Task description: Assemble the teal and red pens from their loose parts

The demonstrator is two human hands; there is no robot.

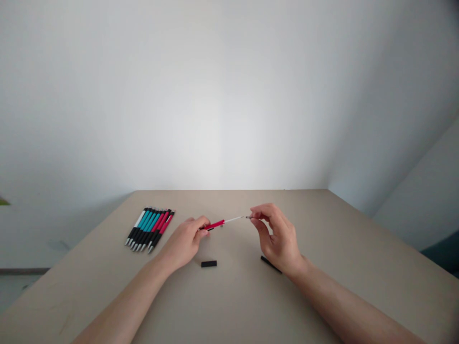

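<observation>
My left hand [188, 239] is closed on a red pen barrel [216, 224], which points to the right and tilts slightly up. From the barrel's open end sticks a thin white ink refill [233, 220]. Just beyond the refill's tip, my right hand [276, 234] pinches a small metal spring [248, 217] between thumb and forefinger; a narrow gap seems to separate the two. Below the left hand lies a short black grip sleeve [209, 263]. A thin black stick-like piece [270, 264] rests partly behind my right wrist.
Several assembled pens [150, 228] with white, teal and red barrels lie side by side at the left of the beige table [236, 306]. A tiny piece [221, 226] sits behind the red barrel. A pale wall [222, 95] rises at the table's far edge.
</observation>
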